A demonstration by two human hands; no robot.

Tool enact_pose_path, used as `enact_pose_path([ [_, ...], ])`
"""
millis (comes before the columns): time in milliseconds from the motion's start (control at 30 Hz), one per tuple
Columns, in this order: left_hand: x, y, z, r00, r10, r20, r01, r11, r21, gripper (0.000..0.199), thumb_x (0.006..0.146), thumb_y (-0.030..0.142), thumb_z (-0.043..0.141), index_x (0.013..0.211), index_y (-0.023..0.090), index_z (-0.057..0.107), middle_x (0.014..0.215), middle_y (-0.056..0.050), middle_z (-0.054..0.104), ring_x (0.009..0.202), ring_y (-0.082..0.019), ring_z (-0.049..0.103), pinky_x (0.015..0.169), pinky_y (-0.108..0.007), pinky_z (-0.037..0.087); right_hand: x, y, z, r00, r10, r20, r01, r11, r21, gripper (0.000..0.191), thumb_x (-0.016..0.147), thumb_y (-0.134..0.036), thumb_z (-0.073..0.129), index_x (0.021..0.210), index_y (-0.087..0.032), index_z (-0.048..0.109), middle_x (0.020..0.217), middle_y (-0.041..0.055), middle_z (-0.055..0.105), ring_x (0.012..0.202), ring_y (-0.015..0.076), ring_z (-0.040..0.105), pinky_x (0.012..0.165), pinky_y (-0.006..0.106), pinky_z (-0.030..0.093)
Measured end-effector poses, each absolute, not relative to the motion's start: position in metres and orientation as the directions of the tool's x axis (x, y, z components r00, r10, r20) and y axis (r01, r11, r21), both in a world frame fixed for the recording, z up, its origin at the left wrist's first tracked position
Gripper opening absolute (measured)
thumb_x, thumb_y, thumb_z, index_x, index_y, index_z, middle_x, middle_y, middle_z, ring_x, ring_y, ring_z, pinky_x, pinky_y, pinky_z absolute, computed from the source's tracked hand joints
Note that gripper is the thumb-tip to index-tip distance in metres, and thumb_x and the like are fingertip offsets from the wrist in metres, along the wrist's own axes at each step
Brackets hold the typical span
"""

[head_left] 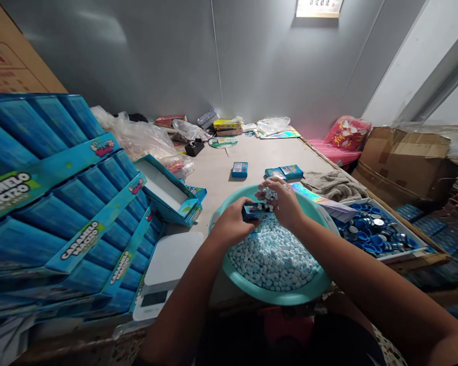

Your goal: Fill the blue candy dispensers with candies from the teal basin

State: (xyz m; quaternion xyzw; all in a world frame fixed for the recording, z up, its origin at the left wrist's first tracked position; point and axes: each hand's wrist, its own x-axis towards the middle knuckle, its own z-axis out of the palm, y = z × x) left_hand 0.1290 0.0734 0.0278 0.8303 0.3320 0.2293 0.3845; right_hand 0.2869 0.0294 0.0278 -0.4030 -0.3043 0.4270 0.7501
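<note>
Over a turquoise basin [278,296] full of pale blue and white candies [277,259], my left hand [231,222] grips a small blue candy box [252,210], its dark opening facing up and to the right. My right hand [284,201] is curled around a handful of candies [269,194] right at that opening, and a few of them sit on its edge. Beyond the basin, one small blue box [239,170] lies by itself on the table, and a couple more blue boxes [284,172] lie together to its right.
Stacked blue display cartons [80,223] rise at the left, beside an open tray carton [168,190] and a white scale [173,259]. At the right are a grey cloth [332,185], a tray of blue and silver lids [376,229] and a cardboard box [400,157]. Plastic bags [145,134] lie behind.
</note>
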Motion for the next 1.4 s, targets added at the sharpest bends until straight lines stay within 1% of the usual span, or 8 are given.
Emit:
enact_pose_path([
  [267,0.1285,0.0741,0.0277,0.685,0.705,0.186,0.334,-0.530,0.779,0.040,0.074,0.025,0.075,0.112,0.021,0.064,0.103,-0.004,0.072,0.090,-0.024,0.068,0.082,-0.039,0.054,0.2890,0.0300,0.0246,0.454,0.874,0.174,-0.327,0.345,-0.880,0.031,0.077,-0.052,0.077,0.079,-0.022,0.068,0.068,-0.0018,0.061,0.064,0.0143,0.059,0.064,0.029,0.050],
  [467,0.1292,0.0739,0.0276,0.691,0.698,0.189,0.312,-0.523,0.793,0.040,0.074,0.028,0.075,0.113,0.023,0.064,0.103,-0.003,0.072,0.091,-0.023,0.068,0.085,-0.040,0.055,0.2902,0.0301,0.0231,0.438,0.879,0.187,-0.303,0.340,-0.890,0.036,0.072,-0.053,0.085,0.074,-0.024,0.064,0.072,-0.0029,0.062,0.065,0.0137,0.061,0.060,0.026,0.048],
  [667,0.1264,0.0746,0.0278,0.727,0.646,0.233,0.308,-0.610,0.730,0.042,0.079,0.034,0.074,0.119,0.023,0.063,0.114,-0.005,0.071,0.102,-0.027,0.068,0.091,-0.042,0.054,0.2891,0.0313,0.0252,0.441,0.876,0.195,-0.273,0.338,-0.901,0.043,0.065,-0.058,0.090,0.079,-0.025,0.066,0.074,-0.0022,0.065,0.068,0.0150,0.064,0.064,0.028,0.052],
  [767,0.1262,0.0755,0.0278,0.731,0.636,0.246,0.291,-0.617,0.731,0.043,0.080,0.039,0.076,0.118,0.024,0.065,0.111,-0.005,0.072,0.100,-0.028,0.068,0.090,-0.042,0.055,0.2892,0.0313,0.0268,0.441,0.874,0.204,-0.242,0.335,-0.910,0.045,0.066,-0.062,0.087,0.078,-0.024,0.067,0.070,-0.0016,0.065,0.066,0.0150,0.063,0.066,0.029,0.052],
  [967,0.1302,0.0773,0.0275,0.691,0.695,0.199,0.217,-0.462,0.860,0.046,0.078,0.040,0.078,0.119,0.023,0.065,0.109,-0.005,0.073,0.099,-0.027,0.070,0.085,-0.038,0.057,0.2916,0.0291,0.0268,0.362,0.878,0.313,-0.207,0.404,-0.891,0.039,0.084,-0.061,0.073,0.076,-0.023,0.069,0.063,-0.0012,0.063,0.069,0.0178,0.065,0.077,0.033,0.053],
  [1100,0.1310,0.0792,0.0250,0.681,0.718,0.142,0.124,-0.305,0.944,0.053,0.076,0.039,0.079,0.121,0.018,0.062,0.112,-0.009,0.073,0.102,-0.027,0.071,0.087,-0.038,0.058,0.2942,0.0293,0.0237,0.351,0.855,0.381,-0.151,0.453,-0.878,0.039,0.088,-0.060,0.066,0.074,-0.024,0.072,0.075,0.0013,0.068,0.079,0.0187,0.065,0.078,0.031,0.051],
  [1300,0.1284,0.0820,0.0230,0.659,0.703,0.266,0.218,-0.517,0.828,0.044,0.082,0.036,0.075,0.122,0.022,0.064,0.117,-0.008,0.073,0.108,-0.026,0.069,0.094,-0.040,0.055,0.2949,0.0293,0.0221,0.409,0.830,0.379,-0.101,0.454,-0.885,0.039,0.085,-0.061,0.071,0.076,-0.022,0.073,0.076,0.0030,0.070,0.076,0.0199,0.067,0.076,0.033,0.052],
  [1400,0.1275,0.0818,0.0237,0.664,0.695,0.277,0.252,-0.556,0.792,0.044,0.082,0.038,0.076,0.122,0.023,0.064,0.114,-0.007,0.073,0.103,-0.025,0.070,0.089,-0.039,0.056,0.2918,0.0264,0.0255,0.379,0.828,0.413,-0.027,0.456,-0.890,0.040,0.086,-0.062,0.069,0.078,-0.022,0.073,0.078,0.0035,0.072,0.080,0.0216,0.069,0.078,0.035,0.053],
])
